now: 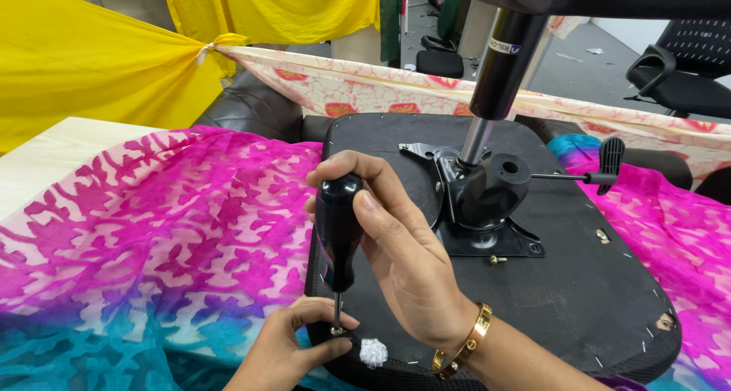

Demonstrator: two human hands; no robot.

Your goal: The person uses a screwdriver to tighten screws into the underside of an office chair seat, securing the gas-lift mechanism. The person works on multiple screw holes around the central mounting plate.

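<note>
— Under the left hand (pixel 285 345), what?
— Thumb and forefinger pinched round a small screw (pixel 336 331), steadying the tip at the near edge of the upturned chair seat (pixel 579 300). Tiny, slippery-looking; best nipped low, right at the head.
— Above those fingertips?
— Black screwdriver (pixel 339 227), upright, stiff, likely light. Right hand (pixel 400 246) wrapped tight about the fat handle, fingers curled together, thumb along the side.
— Beyond the knuckles, rightward?
— Seat mechanism (pixel 483 197) and gas cylinder (pixel 504 60); probably heavy, rigid.
</note>
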